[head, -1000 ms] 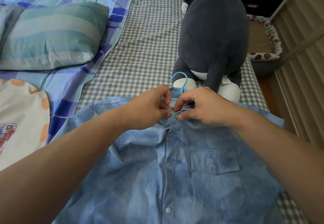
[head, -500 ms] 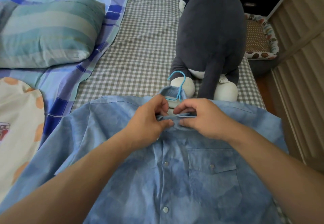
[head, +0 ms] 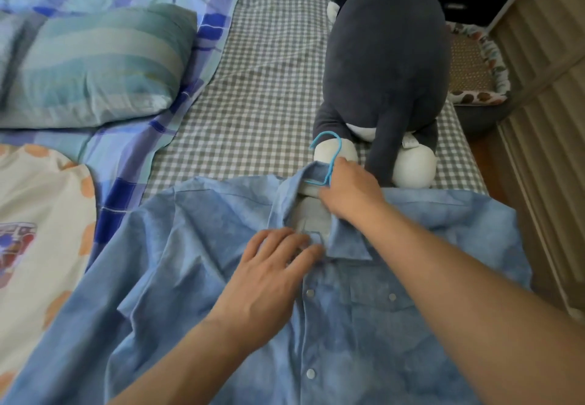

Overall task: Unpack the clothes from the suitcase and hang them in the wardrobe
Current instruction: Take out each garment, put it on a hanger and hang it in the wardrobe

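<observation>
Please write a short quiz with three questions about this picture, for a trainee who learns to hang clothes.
1. True or false: the light blue denim shirt lies spread on the bed with its front snaps facing up.
2. Which of the two hands is at the thin blue wire hanger hook by the collar? A) left hand B) right hand
3. Fill in: beyond the collar, on the grey checked sheet, sits a dark grey ____ toy.

Key: 1 true; 2 B; 3 plush.
</observation>
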